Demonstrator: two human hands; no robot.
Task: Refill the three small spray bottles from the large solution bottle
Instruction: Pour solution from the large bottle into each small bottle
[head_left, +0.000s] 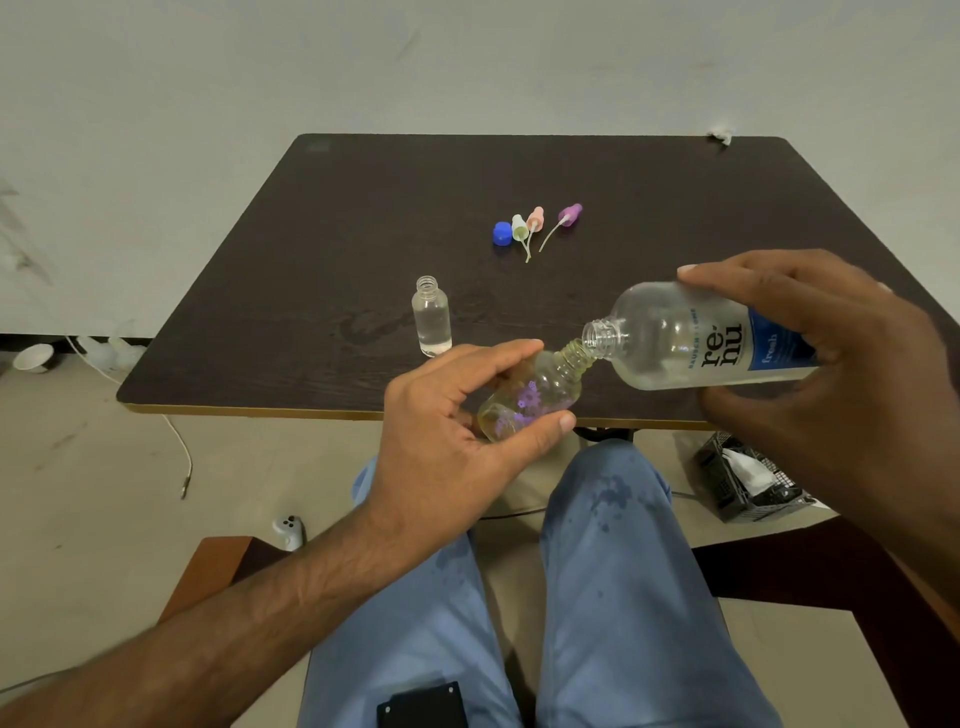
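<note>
Both forearms are bare, with no sleeve, watch or ring in view. The left forearm shows dark hair along its length. The left grip and right grip have short, plain fingernails. Below the two grips, light blue trousers cover both legs, dotted with darker wet-looking spots over the knees and thighs.

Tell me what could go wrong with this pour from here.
The large solution bottle meets the small flowered bottle neck to neck over the table edge, so liquid may miss; the trousers already show wet spots. The open standing bottle could be knocked.
</note>
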